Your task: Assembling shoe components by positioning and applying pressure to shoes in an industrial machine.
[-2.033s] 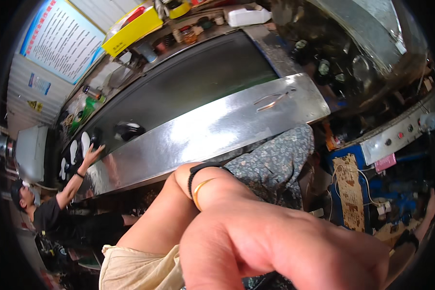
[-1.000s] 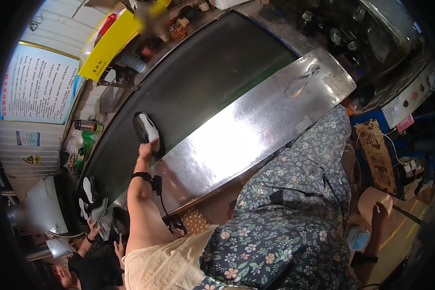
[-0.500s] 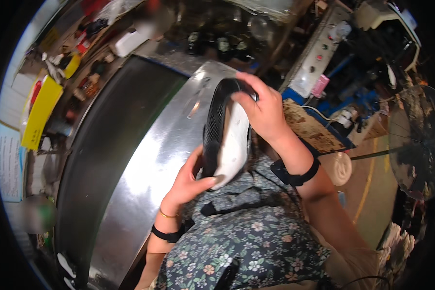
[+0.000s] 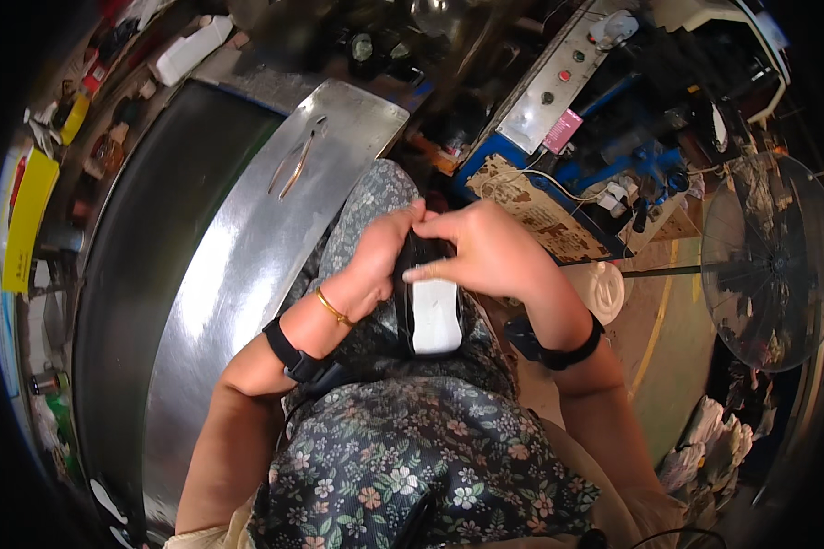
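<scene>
A black shoe [image 4: 434, 316] with a smooth white, foot-shaped face lies over my lap, its white end toward my waist. My left hand [image 4: 382, 249] is closed at its far left side, the fingertips pinched at the upper edge. From the right, my right hand [image 4: 485, 245] meets those fingertips with its index finger, while its thumb presses on the black part. Both hands cover much of the shoe's far end, so what the fingertips pinch there is hidden. A pair of pincers [image 4: 295, 167] with copper-coloured handles rests on the metal table, beyond my left hand.
The shiny metal table [image 4: 212, 316] runs along my left, beside a dark conveyor belt [image 4: 146, 238]. Ahead to the right stands a blue machine [image 4: 499, 151] with a button panel. A round-caged fan [image 4: 767, 265] is at far right. Yellow bin [image 4: 29, 220] at far left.
The shoe has come down from over the table's edge to my lap. My left hand has moved from its near end to its far end, close to my right hand. The pincers are now uncovered.
</scene>
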A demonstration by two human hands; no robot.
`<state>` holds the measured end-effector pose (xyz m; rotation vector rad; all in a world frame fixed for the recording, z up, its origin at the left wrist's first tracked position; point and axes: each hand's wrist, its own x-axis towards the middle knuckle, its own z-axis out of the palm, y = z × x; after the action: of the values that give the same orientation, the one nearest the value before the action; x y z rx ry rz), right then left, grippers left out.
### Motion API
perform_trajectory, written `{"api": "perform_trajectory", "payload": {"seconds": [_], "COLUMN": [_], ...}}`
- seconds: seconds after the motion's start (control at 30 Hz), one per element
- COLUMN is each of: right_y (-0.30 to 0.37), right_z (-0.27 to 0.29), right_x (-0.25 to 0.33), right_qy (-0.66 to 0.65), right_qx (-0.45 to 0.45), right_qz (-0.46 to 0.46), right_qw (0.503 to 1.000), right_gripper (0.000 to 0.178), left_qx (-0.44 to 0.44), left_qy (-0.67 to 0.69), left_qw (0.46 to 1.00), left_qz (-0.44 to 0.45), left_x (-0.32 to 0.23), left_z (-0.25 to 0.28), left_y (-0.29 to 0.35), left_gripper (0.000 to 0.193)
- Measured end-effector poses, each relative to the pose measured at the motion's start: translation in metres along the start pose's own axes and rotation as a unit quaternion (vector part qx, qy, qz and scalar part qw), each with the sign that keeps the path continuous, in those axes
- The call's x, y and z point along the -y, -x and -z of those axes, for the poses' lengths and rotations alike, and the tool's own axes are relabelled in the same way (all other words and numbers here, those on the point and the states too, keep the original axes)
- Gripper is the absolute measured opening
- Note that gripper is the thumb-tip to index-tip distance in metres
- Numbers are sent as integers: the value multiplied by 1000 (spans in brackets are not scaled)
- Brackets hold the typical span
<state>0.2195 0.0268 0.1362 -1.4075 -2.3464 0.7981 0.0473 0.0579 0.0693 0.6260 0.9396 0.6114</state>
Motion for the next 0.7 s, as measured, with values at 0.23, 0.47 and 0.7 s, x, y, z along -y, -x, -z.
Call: {"api": "perform_trajectory", "payload": {"seconds": [0.23,0.47,0.7], "right_y": [5,7,-9], "right_z": [-130,-144,-161], "right_x": [-14,-56,-37], "right_qy": [-184,-631,-301], "right_qx": [-324,-94,-46], "right_qz": [-51,-328,-315], "right_qw": [927,697,899], "right_gripper": [34,62,65], "left_qx": [-114,-16,-31], "left_qy": [-371,-138,-221], "left_qw": [849,978,942], "left_qz": [-359,-158,-251], "left_x": [28,24,43], "left_z": [60,91,81], "left_y": [-9,-11,-33], "left_gripper": [47,39,37]}}
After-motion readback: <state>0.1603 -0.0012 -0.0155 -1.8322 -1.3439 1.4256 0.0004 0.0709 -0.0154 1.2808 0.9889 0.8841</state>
